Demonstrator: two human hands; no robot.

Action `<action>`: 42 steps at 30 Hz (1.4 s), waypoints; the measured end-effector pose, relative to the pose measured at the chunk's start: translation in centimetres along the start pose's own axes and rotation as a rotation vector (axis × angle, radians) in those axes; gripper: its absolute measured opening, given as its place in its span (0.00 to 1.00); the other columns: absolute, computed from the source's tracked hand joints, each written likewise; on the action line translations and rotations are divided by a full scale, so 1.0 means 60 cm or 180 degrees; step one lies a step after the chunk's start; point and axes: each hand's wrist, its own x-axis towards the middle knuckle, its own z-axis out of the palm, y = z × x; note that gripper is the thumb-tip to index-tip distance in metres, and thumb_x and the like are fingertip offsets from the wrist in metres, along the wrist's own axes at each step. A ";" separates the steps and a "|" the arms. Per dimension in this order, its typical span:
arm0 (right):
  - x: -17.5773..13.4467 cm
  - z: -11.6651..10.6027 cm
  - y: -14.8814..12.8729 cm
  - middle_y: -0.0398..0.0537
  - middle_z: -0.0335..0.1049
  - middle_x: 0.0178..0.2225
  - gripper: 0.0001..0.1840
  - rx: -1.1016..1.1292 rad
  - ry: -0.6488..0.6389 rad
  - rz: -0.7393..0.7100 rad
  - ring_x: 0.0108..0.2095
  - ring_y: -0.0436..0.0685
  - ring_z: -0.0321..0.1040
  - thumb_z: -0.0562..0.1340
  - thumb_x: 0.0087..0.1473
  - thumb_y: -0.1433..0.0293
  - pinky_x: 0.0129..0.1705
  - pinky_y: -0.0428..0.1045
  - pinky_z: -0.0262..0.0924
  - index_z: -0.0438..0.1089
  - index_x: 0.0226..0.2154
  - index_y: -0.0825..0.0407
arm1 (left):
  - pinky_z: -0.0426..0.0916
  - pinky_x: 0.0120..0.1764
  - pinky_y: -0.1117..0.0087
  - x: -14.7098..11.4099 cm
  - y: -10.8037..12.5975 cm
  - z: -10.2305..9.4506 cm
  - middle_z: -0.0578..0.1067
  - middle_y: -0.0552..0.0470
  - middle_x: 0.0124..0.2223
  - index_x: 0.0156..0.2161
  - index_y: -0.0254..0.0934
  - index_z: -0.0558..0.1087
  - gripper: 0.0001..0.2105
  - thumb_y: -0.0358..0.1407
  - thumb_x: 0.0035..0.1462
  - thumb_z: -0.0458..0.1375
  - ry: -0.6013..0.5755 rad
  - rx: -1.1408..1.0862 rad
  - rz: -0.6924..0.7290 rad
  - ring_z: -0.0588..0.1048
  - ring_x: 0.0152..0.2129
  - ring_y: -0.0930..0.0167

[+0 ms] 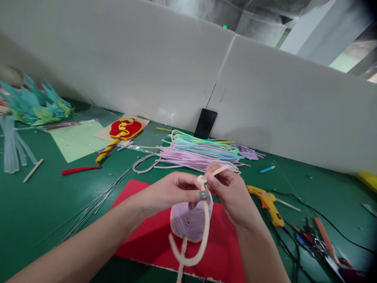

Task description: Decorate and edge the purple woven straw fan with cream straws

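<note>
Between the fingertips of both hands is a cream pipe cleaner (pixel 207 224), bent into a small loop at the pinch. One long end hangs down in a curve; a short end sticks out past the right fingers. My left hand (pixel 184 188) pinches it from the left, thumb on top. My right hand (pixel 225 190) grips it near the loop. Below them lies a lilac fan-shaped piece (pixel 187 222) with a cream border and a twisted cream handle (pixel 182 255), partly hidden by the hands. It rests on a red sheet (pixel 153 239).
Lilac and pastel pipe cleaners (pixel 188 153) lie beyond the hands, before a leaning phone (pixel 205 123). A yellow glue gun (pixel 268 204) and scissors (pixel 319 245) are on the right. Leftward are thin wires (pixel 96 198), a red-yellow fan (pixel 125 129) and clear glue sticks (pixel 10 145).
</note>
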 end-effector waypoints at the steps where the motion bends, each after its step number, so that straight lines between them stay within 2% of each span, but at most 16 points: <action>1: -0.002 0.000 -0.002 0.41 0.60 0.25 0.12 -0.0026 -0.0061 0.0080 0.24 0.47 0.56 0.63 0.49 0.61 0.25 0.44 0.52 0.67 0.23 0.52 | 0.63 0.25 0.78 -0.002 0.005 0.001 0.67 0.57 0.21 0.25 0.34 0.71 0.07 0.35 0.49 0.60 0.0098 0.0254 0.0019 0.66 0.19 0.79; 5: -0.008 -0.003 -0.010 0.40 0.56 0.22 0.13 -0.0185 -0.0182 0.0300 0.22 0.46 0.51 0.62 0.50 0.59 0.23 0.44 0.49 0.67 0.25 0.52 | 0.64 0.24 0.77 -0.013 0.020 0.007 0.70 0.57 0.19 0.27 0.35 0.71 0.07 0.35 0.53 0.56 0.0959 0.1497 0.0360 0.70 0.18 0.76; 8: -0.009 -0.001 -0.018 0.40 0.57 0.22 0.14 -0.0427 -0.0206 0.0303 0.23 0.47 0.52 0.61 0.50 0.60 0.24 0.44 0.50 0.65 0.23 0.52 | 0.67 0.30 0.75 -0.018 0.022 0.012 0.77 0.55 0.28 0.32 0.38 0.73 0.04 0.33 0.53 0.55 0.1630 0.2196 0.0957 0.74 0.25 0.74; 10: -0.008 0.002 -0.022 0.41 0.59 0.23 0.13 -0.0700 -0.0199 0.0266 0.25 0.48 0.56 0.61 0.50 0.61 0.26 0.45 0.53 0.66 0.23 0.52 | 0.68 0.35 0.74 -0.018 0.020 0.014 0.78 0.54 0.35 0.36 0.40 0.73 0.07 0.30 0.53 0.54 0.1857 0.2399 0.1200 0.75 0.31 0.73; 12: -0.007 0.005 -0.022 0.43 0.62 0.24 0.11 -0.1093 -0.0070 0.0136 0.27 0.50 0.59 0.61 0.51 0.62 0.29 0.47 0.55 0.67 0.24 0.52 | 0.68 0.41 0.73 -0.017 0.020 0.015 0.77 0.53 0.40 0.40 0.40 0.72 0.11 0.27 0.54 0.52 0.1872 0.2233 0.1248 0.74 0.37 0.72; 15: -0.007 0.008 -0.017 0.45 0.65 0.27 0.10 -0.1737 0.0292 -0.0204 0.30 0.53 0.62 0.60 0.52 0.65 0.32 0.49 0.56 0.68 0.24 0.52 | 0.68 0.45 0.70 -0.013 0.021 0.014 0.75 0.50 0.44 0.42 0.38 0.69 0.10 0.29 0.56 0.51 0.1694 0.1542 0.1149 0.73 0.42 0.71; 18: -0.011 0.011 -0.011 0.45 0.64 0.27 0.09 -0.2235 0.0576 -0.0571 0.30 0.53 0.62 0.60 0.52 0.68 0.32 0.49 0.55 0.66 0.23 0.51 | 0.70 0.43 0.69 -0.009 0.018 0.015 0.75 0.51 0.40 0.38 0.37 0.66 0.08 0.30 0.51 0.58 0.1647 0.1139 0.1067 0.75 0.39 0.70; 22: -0.017 0.022 -0.010 0.44 0.62 0.28 0.05 -0.2561 0.0883 -0.0890 0.29 0.52 0.61 0.60 0.51 0.73 0.32 0.49 0.55 0.65 0.25 0.51 | 0.71 0.38 0.73 -0.008 0.009 0.019 0.74 0.56 0.33 0.34 0.38 0.65 0.09 0.31 0.48 0.61 0.1927 0.1338 0.1114 0.76 0.33 0.72; 25: -0.017 0.025 -0.012 0.44 0.62 0.27 0.06 -0.2496 0.1001 -0.0856 0.29 0.52 0.60 0.59 0.52 0.71 0.31 0.48 0.55 0.64 0.24 0.51 | 0.71 0.37 0.73 -0.010 0.007 0.022 0.75 0.55 0.34 0.37 0.39 0.66 0.09 0.32 0.51 0.60 0.2212 0.1466 0.1233 0.76 0.33 0.72; 28: -0.011 0.020 -0.010 0.43 0.61 0.24 0.11 -0.2213 0.1171 -0.0479 0.26 0.51 0.57 0.59 0.52 0.66 0.29 0.48 0.53 0.63 0.22 0.52 | 0.71 0.39 0.72 -0.008 0.003 0.023 0.77 0.55 0.34 0.37 0.39 0.67 0.08 0.31 0.51 0.59 0.2421 0.1319 0.1493 0.77 0.34 0.71; 32: -0.001 0.013 0.003 0.41 0.60 0.21 0.14 -0.0917 0.1143 0.0258 0.23 0.50 0.56 0.62 0.47 0.59 0.27 0.47 0.51 0.65 0.23 0.54 | 0.72 0.39 0.73 0.001 -0.012 0.017 0.77 0.57 0.31 0.35 0.39 0.67 0.07 0.30 0.50 0.60 0.2453 0.0512 0.1731 0.78 0.31 0.73; 35: 0.004 0.013 0.009 0.38 0.54 0.17 0.17 -0.0103 0.1044 0.0507 0.21 0.48 0.52 0.64 0.43 0.57 0.25 0.47 0.49 0.66 0.21 0.54 | 0.72 0.38 0.74 0.007 -0.020 0.013 0.77 0.58 0.30 0.34 0.39 0.66 0.08 0.29 0.50 0.61 0.2471 0.0214 0.1837 0.77 0.31 0.74; 37: 0.004 0.014 0.007 0.39 0.55 0.18 0.16 -0.0186 0.1076 0.0419 0.21 0.49 0.53 0.64 0.44 0.58 0.25 0.47 0.49 0.66 0.21 0.54 | 0.72 0.38 0.74 0.009 -0.019 0.010 0.77 0.56 0.31 0.34 0.38 0.67 0.07 0.30 0.50 0.61 0.2411 0.0299 0.1803 0.77 0.32 0.74; 42: -0.003 0.020 -0.004 0.42 0.61 0.24 0.12 -0.1574 0.1144 -0.0340 0.27 0.51 0.59 0.60 0.50 0.62 0.31 0.48 0.53 0.65 0.23 0.53 | 0.71 0.35 0.75 0.011 -0.013 0.003 0.77 0.52 0.33 0.34 0.36 0.73 0.06 0.32 0.48 0.62 0.2058 0.0821 0.1394 0.76 0.31 0.73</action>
